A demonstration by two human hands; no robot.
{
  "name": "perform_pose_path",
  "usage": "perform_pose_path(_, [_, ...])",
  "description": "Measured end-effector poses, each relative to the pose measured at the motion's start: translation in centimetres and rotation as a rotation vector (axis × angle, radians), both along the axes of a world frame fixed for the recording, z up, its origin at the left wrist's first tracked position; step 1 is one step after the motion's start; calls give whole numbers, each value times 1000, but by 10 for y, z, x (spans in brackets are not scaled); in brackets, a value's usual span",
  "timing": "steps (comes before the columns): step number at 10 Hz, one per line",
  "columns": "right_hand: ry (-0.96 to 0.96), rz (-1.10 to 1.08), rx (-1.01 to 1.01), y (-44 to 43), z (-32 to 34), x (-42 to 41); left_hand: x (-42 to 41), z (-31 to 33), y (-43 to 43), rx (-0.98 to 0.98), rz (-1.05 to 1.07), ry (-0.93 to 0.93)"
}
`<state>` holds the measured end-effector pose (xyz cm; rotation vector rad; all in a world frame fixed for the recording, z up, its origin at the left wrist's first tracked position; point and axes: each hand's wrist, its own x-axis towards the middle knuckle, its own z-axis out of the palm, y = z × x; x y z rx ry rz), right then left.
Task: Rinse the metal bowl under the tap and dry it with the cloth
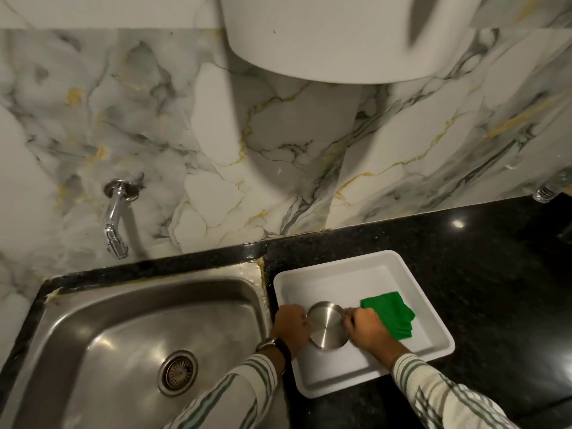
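Observation:
A small round metal bowl sits in a white tray on the black counter. My left hand grips the bowl's left rim and my right hand grips its right rim. A folded green cloth lies in the tray just right of my right hand. The chrome tap sticks out of the marble wall above the steel sink at the left. No water runs from the tap.
The sink has a round drain near its middle. Black granite counter surrounds the tray. A glass object stands at the far right by the wall. A white rounded fixture hangs overhead.

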<state>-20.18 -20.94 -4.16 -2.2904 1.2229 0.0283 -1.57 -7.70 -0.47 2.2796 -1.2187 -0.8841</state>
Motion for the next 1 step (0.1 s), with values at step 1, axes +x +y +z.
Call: perform_pose_path(1, [42,-23,-64,-2,13,0,13,9,10,-64,42,68])
